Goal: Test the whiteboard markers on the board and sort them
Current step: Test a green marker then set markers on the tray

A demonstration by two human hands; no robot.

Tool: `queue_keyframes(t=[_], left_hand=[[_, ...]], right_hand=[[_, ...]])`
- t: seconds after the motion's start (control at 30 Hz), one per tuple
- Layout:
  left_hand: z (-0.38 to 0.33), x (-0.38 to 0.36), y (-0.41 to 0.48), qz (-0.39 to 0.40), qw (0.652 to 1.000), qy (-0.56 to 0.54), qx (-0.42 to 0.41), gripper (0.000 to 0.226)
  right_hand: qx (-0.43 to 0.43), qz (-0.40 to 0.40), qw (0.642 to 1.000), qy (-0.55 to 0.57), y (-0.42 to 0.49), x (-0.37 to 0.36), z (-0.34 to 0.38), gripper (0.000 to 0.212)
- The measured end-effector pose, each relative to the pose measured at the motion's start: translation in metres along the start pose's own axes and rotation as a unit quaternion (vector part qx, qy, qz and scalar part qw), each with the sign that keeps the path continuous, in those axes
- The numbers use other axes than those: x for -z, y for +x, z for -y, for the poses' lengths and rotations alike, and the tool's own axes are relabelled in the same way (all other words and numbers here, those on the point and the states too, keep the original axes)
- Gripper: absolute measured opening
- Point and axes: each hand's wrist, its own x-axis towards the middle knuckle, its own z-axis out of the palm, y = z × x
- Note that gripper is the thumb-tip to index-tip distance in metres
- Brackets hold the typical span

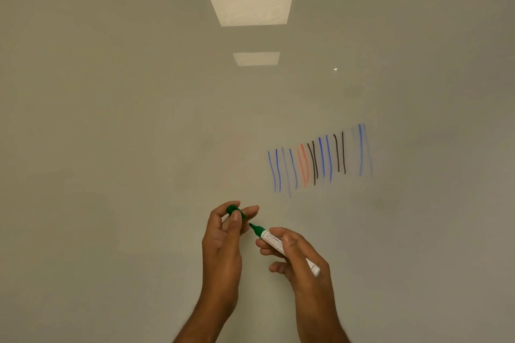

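1. A glossy off-white whiteboard (111, 120) is filling the whole view, and two pale rectangular ceiling-light reflections (250, 2) are showing on its upper part.
2. A row of near-vertical blue, orange-red and black test strokes (317, 161) is sitting on the board, up and to the right of both hands.
3. The right hand (301, 262) is holding a white-barrelled whiteboard marker with a green collar and tip (281, 245); the thumb and fingers are curling closed around the barrel, and the bare tip is pointing up and left towards the other hand.
4. The left hand (223, 239) is pinching the small green plastic marker cap (232, 209) between thumb and fingertips, with the remaining fingers loosely bent.
5. The cap is sitting just beside the marker's tip, apart from it, so the marker is uncapped.
6. Both hands are hovering in front of the board's lower middle; whether the tip is touching the surface cannot be told.
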Motion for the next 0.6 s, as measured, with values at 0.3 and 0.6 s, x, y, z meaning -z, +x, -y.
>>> queue_keyframes(t=[0.3, 0.6], left_hand=[[-0.008, 0.015, -0.015, 0.080, 0.954, -0.241, 0.156, 0.033], [0.004, 0.025, -0.026, 0.040, 0.923, -0.327, 0.199, 0.028]], right_hand=[[0.001, -0.021, 0.999, 0.048, -0.023, -0.023, 0.002, 0.028], [0.011, -0.069, 0.997, 0.021, -0.041, -0.045, -0.003, 0.027]])
